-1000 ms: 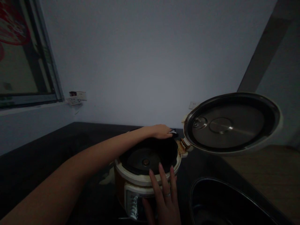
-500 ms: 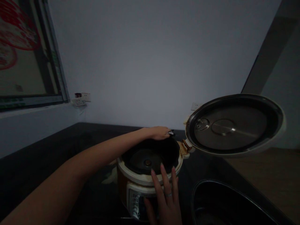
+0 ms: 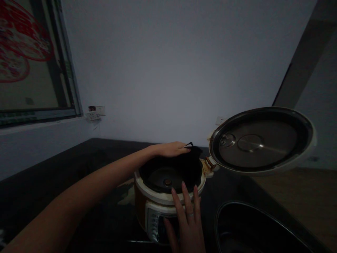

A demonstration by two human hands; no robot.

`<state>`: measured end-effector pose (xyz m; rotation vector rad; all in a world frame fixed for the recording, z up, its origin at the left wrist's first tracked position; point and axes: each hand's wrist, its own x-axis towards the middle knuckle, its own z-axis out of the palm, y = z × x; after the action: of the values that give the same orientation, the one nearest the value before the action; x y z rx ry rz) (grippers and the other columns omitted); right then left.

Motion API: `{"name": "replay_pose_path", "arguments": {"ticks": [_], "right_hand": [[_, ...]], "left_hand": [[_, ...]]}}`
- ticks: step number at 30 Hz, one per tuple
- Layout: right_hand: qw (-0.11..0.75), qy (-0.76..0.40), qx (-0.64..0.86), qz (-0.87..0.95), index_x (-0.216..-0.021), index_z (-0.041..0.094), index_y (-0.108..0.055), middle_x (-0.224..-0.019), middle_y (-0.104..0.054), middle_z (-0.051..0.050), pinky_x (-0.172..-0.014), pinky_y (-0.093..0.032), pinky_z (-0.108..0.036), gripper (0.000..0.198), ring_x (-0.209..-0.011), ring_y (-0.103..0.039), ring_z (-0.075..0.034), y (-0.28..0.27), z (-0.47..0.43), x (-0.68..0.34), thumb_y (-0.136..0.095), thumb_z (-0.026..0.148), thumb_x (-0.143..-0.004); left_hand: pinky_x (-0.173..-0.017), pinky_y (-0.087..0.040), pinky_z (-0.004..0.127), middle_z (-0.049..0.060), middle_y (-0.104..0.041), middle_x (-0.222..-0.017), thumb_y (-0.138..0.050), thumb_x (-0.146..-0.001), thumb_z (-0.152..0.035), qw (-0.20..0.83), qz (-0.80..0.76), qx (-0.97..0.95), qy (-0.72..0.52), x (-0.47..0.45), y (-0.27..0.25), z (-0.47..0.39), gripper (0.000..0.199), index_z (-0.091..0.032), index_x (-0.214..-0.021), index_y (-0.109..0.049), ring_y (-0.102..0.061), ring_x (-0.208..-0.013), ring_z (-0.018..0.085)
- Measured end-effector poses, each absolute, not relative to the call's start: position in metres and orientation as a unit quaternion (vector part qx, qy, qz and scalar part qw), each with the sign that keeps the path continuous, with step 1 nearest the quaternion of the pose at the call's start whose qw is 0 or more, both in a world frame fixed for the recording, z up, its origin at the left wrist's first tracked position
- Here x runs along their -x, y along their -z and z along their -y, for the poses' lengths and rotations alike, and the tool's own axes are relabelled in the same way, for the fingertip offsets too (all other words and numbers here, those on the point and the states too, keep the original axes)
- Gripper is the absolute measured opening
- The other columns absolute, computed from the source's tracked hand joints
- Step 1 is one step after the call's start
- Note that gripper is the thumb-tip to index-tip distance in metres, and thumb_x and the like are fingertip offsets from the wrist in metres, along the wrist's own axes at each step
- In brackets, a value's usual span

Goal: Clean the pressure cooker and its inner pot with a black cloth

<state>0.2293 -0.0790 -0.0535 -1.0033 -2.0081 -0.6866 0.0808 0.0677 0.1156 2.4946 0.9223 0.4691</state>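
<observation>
A cream and brown rice cooker stands on the dark counter, its lid swung wide to the right. Inside the dark cavity a small round sensor shows at the bottom. My left hand reaches over to the far rim, its fingers closed on a black cloth that hangs at the back right of the opening. Most of those fingertips are hidden. Spread over the cooker's front, my right hand rests its fingers against the rim and control panel; it wears a ring.
A black inner pot sits at the front right of the counter. Wall sockets are fixed at the back left, and another socket is behind the lid. A window with red decorations is on the left.
My left hand has moved slightly left along the far rim, and more of the black cloth shows beside it. My right hand keeps its place on the cooker. The view has shifted a little.
</observation>
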Motion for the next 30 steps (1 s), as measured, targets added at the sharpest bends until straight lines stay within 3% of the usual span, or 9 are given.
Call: {"name": "replay_pose_path", "arguments": {"ticks": [6,13,16,20,22,24,30], "right_hand": [[0.399,0.225,0.400,0.794,-0.155,0.020,-0.024,-0.161,-0.021,-0.012,-0.090,-0.055,-0.059,0.069,-0.149,-0.005,-0.040,0.050,0.085,-0.226,-0.051,0.024,-0.091],[0.458,0.091,0.407,0.785,-0.152,0.024,-0.028,-0.158,-0.031,-0.011,-0.105,-0.037,-0.069,0.058,-0.149,-0.013,-0.035,0.036,0.097,-0.223,-0.045,0.023,-0.097],[0.515,0.023,0.390,0.763,-0.152,0.024,-0.027,-0.152,-0.042,-0.011,-0.107,-0.042,-0.056,0.057,-0.144,-0.032,-0.029,0.027,0.108,-0.232,-0.045,0.024,-0.098],[0.561,-0.130,0.313,0.755,-0.152,0.029,-0.028,-0.144,-0.053,-0.010,-0.095,-0.055,-0.031,0.059,-0.126,-0.057,-0.020,0.021,0.125,-0.245,-0.049,0.023,-0.097],[0.560,-0.230,0.260,0.752,-0.152,0.029,-0.027,-0.139,-0.058,-0.011,-0.090,-0.057,-0.031,0.064,-0.119,-0.062,-0.022,0.022,0.130,-0.247,-0.055,0.028,-0.094],[0.560,-0.324,0.255,0.719,-0.147,0.028,-0.037,-0.127,-0.066,-0.010,-0.085,-0.058,-0.032,0.065,-0.111,-0.067,-0.024,0.024,0.133,-0.246,-0.064,0.032,-0.088],[0.522,-0.606,0.293,0.523,-0.112,0.021,-0.068,-0.102,-0.075,-0.009,-0.077,-0.058,-0.038,0.057,-0.094,-0.071,-0.029,0.038,0.139,-0.223,-0.084,0.044,-0.062]], "left_hand": [[-0.101,-0.041,0.036,0.008,-0.068,-0.116,-0.047,-0.090,-0.042,0.306,-0.377,-0.818,-0.307,-0.047,-0.125,0.005,0.039,-0.017,-0.115,-0.064,-0.055,-0.113,0.025],[-0.090,-0.048,0.036,0.008,-0.069,-0.106,-0.055,-0.087,-0.049,0.355,-0.405,-0.691,-0.482,-0.012,-0.098,0.078,0.043,-0.016,-0.115,-0.065,-0.062,-0.098,0.023],[-0.089,-0.049,0.036,0.008,-0.069,-0.107,-0.055,-0.088,-0.049,0.326,-0.440,-0.682,-0.485,-0.003,-0.083,0.105,0.040,-0.020,-0.114,-0.066,-0.061,-0.099,0.023],[-0.090,-0.048,0.035,0.005,-0.071,-0.106,-0.052,-0.091,-0.044,0.261,-0.459,-0.738,-0.420,-0.010,-0.073,0.136,0.032,-0.027,-0.113,-0.068,-0.061,-0.100,0.023],[-0.089,-0.047,0.033,0.004,-0.071,-0.106,-0.051,-0.092,-0.038,0.271,-0.421,-0.785,-0.366,-0.019,-0.072,0.146,0.027,-0.028,-0.110,-0.069,-0.062,-0.098,0.022],[-0.089,-0.046,0.030,0.003,-0.071,-0.105,-0.052,-0.092,-0.031,0.284,-0.376,-0.815,-0.338,-0.028,-0.072,0.150,0.023,-0.028,-0.107,-0.069,-0.063,-0.098,0.020],[-0.089,-0.045,0.025,0.004,-0.065,-0.106,-0.058,-0.089,-0.015,0.230,-0.358,-0.838,-0.342,-0.037,-0.066,0.150,0.014,-0.022,-0.098,-0.067,-0.061,-0.101,0.016]]}}
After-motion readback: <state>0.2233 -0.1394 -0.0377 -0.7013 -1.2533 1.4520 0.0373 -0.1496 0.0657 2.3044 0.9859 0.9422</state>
